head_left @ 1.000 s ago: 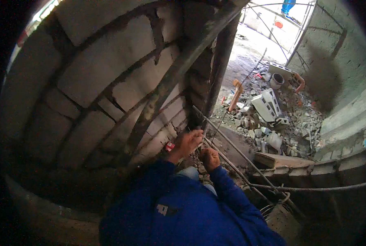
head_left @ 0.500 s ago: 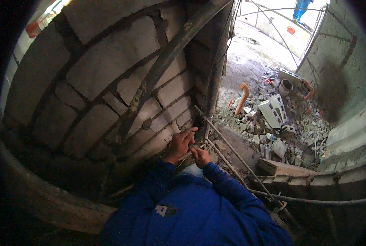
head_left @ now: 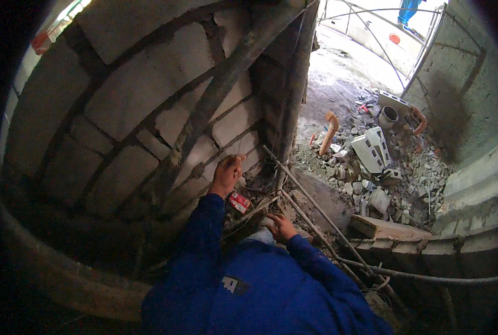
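Left hand (head_left: 226, 174) fisted against the block wall (head_left: 148, 106), right hand (head_left: 281, 226) curled on the rebar (head_left: 316, 229) base; probably mid-tying, next needs steady wire grip.

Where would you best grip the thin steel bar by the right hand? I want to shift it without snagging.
Judging by its pose, grip the steel bar mid-length, from above. It lies slanted and bare there; its upper end is tied at the post, its lower end sits among rubble near the right hand.
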Demonstrator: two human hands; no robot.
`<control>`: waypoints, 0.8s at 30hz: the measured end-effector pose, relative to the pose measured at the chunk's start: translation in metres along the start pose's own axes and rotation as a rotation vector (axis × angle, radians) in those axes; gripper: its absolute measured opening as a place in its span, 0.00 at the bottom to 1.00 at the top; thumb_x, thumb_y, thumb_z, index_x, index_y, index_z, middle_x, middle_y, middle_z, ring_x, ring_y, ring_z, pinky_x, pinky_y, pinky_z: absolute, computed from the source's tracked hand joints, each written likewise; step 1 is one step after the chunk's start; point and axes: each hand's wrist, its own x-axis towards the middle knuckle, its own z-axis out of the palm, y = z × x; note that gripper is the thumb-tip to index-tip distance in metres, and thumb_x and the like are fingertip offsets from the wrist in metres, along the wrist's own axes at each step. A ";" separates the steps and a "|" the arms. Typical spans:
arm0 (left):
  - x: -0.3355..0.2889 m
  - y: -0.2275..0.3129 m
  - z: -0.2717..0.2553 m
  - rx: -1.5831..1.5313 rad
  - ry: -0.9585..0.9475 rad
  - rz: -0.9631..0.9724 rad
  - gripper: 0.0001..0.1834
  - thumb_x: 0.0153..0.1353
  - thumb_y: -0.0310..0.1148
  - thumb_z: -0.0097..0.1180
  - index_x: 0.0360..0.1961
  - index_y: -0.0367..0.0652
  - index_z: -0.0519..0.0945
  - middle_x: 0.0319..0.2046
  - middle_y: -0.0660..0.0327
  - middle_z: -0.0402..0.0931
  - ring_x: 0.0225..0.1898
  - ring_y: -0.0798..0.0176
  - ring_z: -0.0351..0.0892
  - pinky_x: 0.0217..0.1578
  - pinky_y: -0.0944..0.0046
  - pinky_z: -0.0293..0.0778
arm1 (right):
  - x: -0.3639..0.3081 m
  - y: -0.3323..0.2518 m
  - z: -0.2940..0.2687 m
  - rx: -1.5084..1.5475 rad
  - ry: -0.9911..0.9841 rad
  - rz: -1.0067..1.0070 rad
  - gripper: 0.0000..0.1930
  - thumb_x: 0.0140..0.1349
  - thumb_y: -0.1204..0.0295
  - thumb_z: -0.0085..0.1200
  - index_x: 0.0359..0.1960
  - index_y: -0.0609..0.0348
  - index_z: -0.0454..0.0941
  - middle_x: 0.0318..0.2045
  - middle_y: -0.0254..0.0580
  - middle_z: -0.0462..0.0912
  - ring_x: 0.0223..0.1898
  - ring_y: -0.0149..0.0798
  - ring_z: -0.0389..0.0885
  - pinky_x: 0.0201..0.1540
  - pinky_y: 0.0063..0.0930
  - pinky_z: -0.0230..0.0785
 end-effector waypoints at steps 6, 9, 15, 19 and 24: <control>0.044 -0.037 -0.018 0.084 0.028 0.026 0.15 0.64 0.41 0.55 0.26 0.41 0.74 0.19 0.67 0.67 0.23 0.72 0.65 0.25 0.67 0.60 | -0.039 0.022 -0.021 -0.038 0.006 0.202 0.16 0.61 0.64 0.54 0.50 0.53 0.76 0.42 0.51 0.80 0.39 0.54 0.81 0.42 0.41 0.74; 0.064 -0.048 -0.015 0.042 -0.069 0.065 0.16 0.64 0.41 0.55 0.24 0.42 0.72 0.19 0.66 0.67 0.23 0.71 0.65 0.27 0.66 0.62 | -0.048 0.018 -0.028 0.016 0.007 0.273 0.16 0.62 0.62 0.53 0.48 0.56 0.77 0.39 0.50 0.82 0.39 0.49 0.83 0.39 0.37 0.75; 0.103 -0.073 -0.006 0.074 -0.022 0.078 0.15 0.64 0.39 0.55 0.24 0.41 0.72 0.19 0.65 0.67 0.23 0.68 0.66 0.28 0.64 0.64 | -0.053 0.010 -0.035 0.146 0.074 0.332 0.15 0.62 0.62 0.52 0.47 0.54 0.78 0.39 0.50 0.83 0.41 0.51 0.82 0.43 0.37 0.74; 0.102 -0.083 -0.012 0.139 -0.022 0.033 0.14 0.64 0.37 0.54 0.25 0.40 0.72 0.19 0.65 0.68 0.23 0.67 0.66 0.32 0.63 0.67 | -0.061 0.017 -0.033 0.090 0.149 0.251 0.16 0.62 0.61 0.53 0.47 0.54 0.78 0.38 0.52 0.83 0.40 0.52 0.82 0.42 0.37 0.74; 0.059 -0.101 -0.003 0.063 -0.051 0.077 0.11 0.65 0.35 0.52 0.29 0.40 0.77 0.20 0.64 0.71 0.24 0.67 0.68 0.38 0.61 0.69 | -0.078 0.027 -0.034 0.017 0.060 0.424 0.17 0.62 0.59 0.53 0.48 0.55 0.77 0.36 0.54 0.83 0.38 0.51 0.83 0.40 0.38 0.75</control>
